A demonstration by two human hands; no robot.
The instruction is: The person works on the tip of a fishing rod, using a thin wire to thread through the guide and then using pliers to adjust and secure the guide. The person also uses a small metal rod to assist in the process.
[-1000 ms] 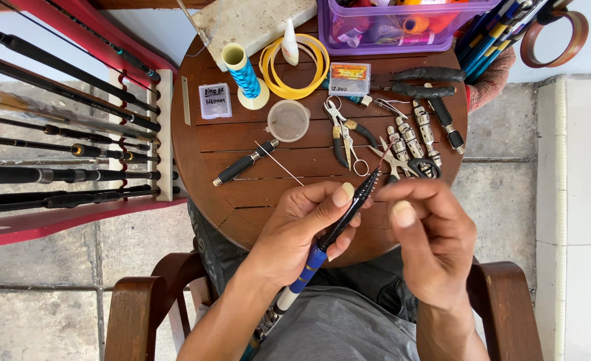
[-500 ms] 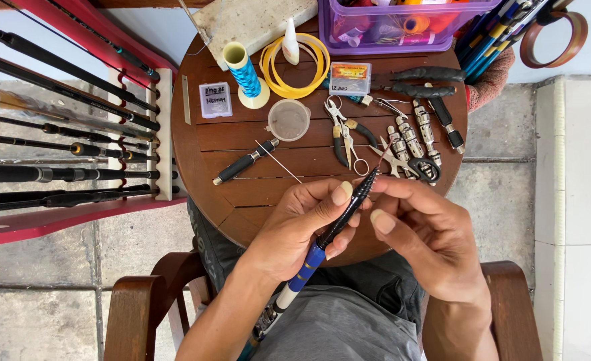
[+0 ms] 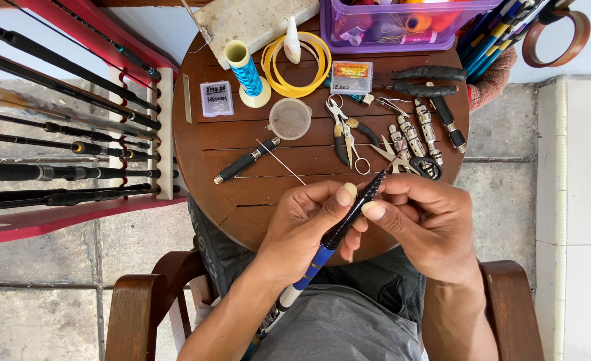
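bare wood left of the black-handled tool [image 3: 245, 162] — pliers [image 3: 346, 134] and metal fittings [image 3: 412, 137] crowd the right.

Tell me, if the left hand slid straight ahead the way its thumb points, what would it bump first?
Probably the right hand: the left hand points up and right along the dark rod, and the right fingers sit just across it. Depth is hard to judge.

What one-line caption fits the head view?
Both hands, left hand and right hand, grip a dark rod section over a round wooden table.
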